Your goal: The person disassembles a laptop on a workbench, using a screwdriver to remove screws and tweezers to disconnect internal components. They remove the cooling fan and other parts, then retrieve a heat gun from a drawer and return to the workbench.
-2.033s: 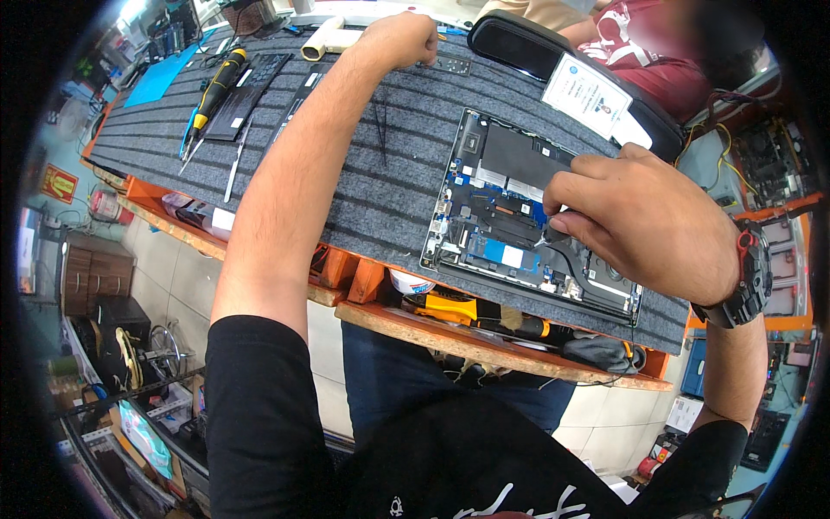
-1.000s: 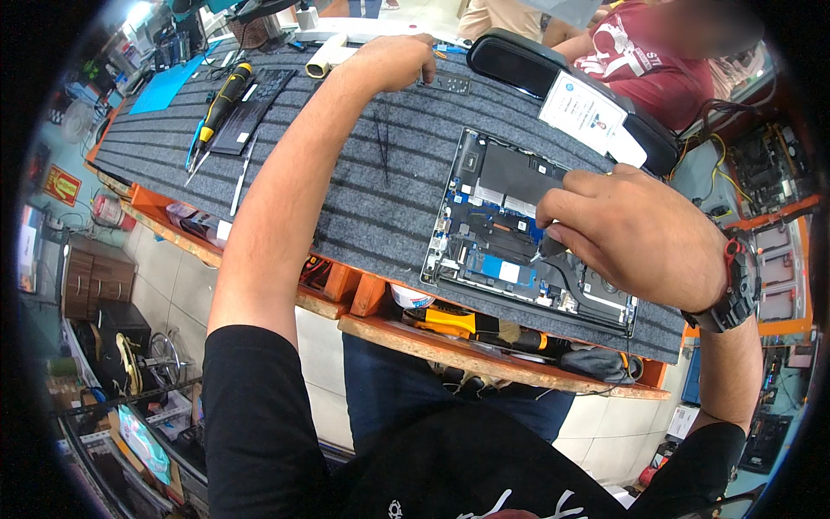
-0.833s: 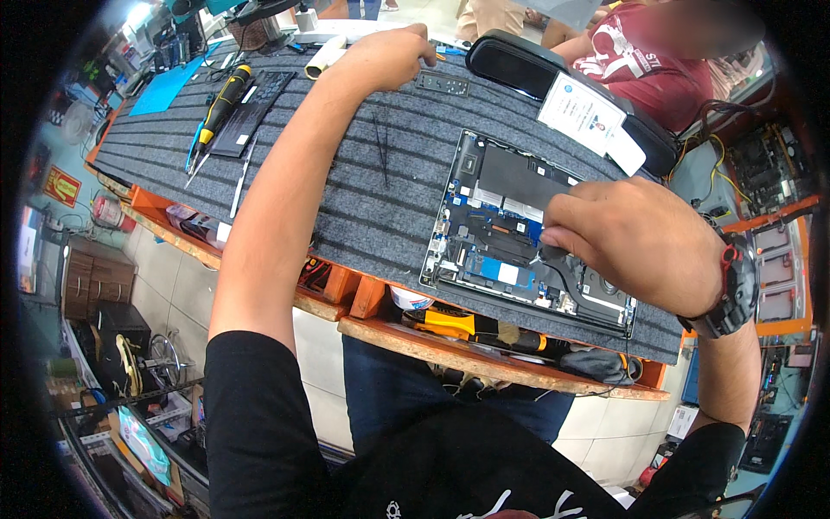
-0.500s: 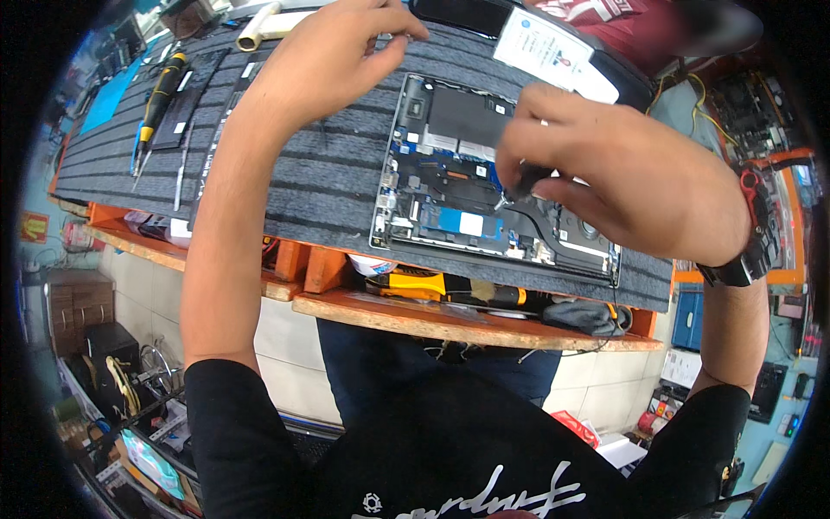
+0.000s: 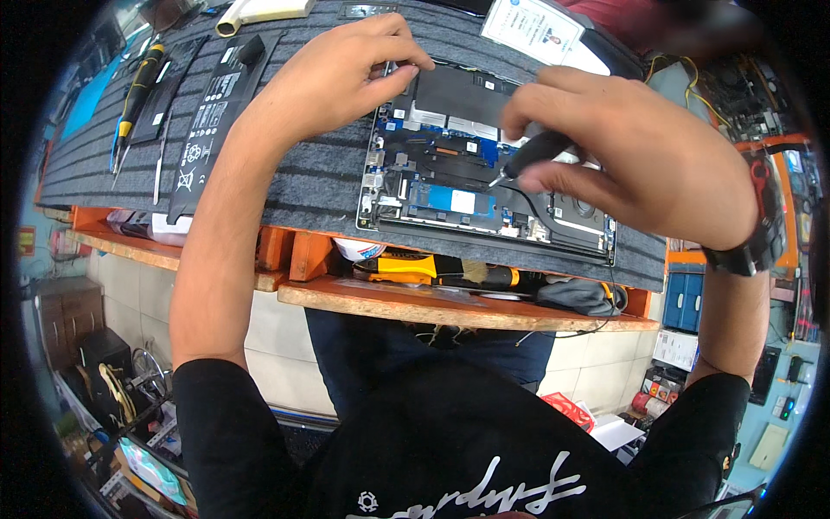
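Note:
My right hand point(image 5: 631, 160) grips a black-handled screwdriver point(image 5: 540, 154), its silver bit pointing down at the exposed internals of an opened laptop point(image 5: 445, 91), among black heat pipes and a blue-and-white module point(image 5: 462, 199). My left hand point(image 5: 346, 78) hovers at or touches the laptop's upper-left corner, fingers loosely bent and apart, with nothing visible in them; whether the fingertips touch is unclear. Left of the laptop lies a black battery pack point(image 5: 212, 121), partly behind my left forearm.
A grey striped mat point(image 5: 303, 190) covers the bench. On it are a yellow-black screwdriver point(image 5: 138, 95), thin tools, a cream tubular object point(image 5: 268, 13) and a white card point(image 5: 536, 30). An orange shelf point(image 5: 467, 316) below holds tools. Someone in maroon point(image 5: 605, 13) is beyond the bench.
My left hand has come down and rightward from the bench's back toward the laptop's corner. The screwdriver in my right hand shows more now, its bit over the board. The whole view has shifted upward.

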A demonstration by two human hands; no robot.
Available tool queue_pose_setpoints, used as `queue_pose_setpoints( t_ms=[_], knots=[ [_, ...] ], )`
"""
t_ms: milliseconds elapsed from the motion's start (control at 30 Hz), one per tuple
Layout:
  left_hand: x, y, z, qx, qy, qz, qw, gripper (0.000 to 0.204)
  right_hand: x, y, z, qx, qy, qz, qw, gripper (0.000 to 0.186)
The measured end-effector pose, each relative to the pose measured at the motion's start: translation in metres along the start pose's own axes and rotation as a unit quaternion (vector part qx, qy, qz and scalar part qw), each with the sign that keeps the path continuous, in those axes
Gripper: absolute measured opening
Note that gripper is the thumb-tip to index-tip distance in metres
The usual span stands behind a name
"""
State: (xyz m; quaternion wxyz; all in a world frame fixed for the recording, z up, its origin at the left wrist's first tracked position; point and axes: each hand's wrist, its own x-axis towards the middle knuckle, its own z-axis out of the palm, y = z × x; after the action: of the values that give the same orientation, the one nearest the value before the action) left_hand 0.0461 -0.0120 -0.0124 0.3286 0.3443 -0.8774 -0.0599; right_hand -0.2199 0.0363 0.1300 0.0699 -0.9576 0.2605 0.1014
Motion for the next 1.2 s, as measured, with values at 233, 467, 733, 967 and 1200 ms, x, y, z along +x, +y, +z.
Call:
queue_pose_setpoints(
  t_ms=[233, 467, 733, 967, 1200],
  knots=[
    [0.004, 0.007, -0.009, -0.012, -0.025, -0.002, 1.000, 0.018, 0.005, -0.001, -0.001, -0.016, -0.007, 0.027, 0.999, 0.021],
    [0.003, 0.005, -0.005, 0.000, -0.023, -0.008, 1.000, 0.017, -0.001, 0.008, 0.008, -0.030, 0.033, 0.016, 0.999, 0.032],
    [0.004, 0.008, -0.006, -0.012, -0.024, 0.005, 1.000, 0.017, 0.001, 0.008, 0.006, -0.021, 0.024, -0.024, 0.999, 0.028],
    [0.005, 0.010, -0.005, -0.028, -0.040, 0.017, 0.999, 0.017, -0.005, 0.011, 0.010, 0.021, 0.048, -0.085, 0.995, 0.026],
    [0.002, 0.015, 0.006, -0.137, -0.075, 0.043, 0.987, 0.020, -0.003, 0.016, -0.012, 0.067, 0.032, -0.124, 0.989, 0.028]
  ],
)
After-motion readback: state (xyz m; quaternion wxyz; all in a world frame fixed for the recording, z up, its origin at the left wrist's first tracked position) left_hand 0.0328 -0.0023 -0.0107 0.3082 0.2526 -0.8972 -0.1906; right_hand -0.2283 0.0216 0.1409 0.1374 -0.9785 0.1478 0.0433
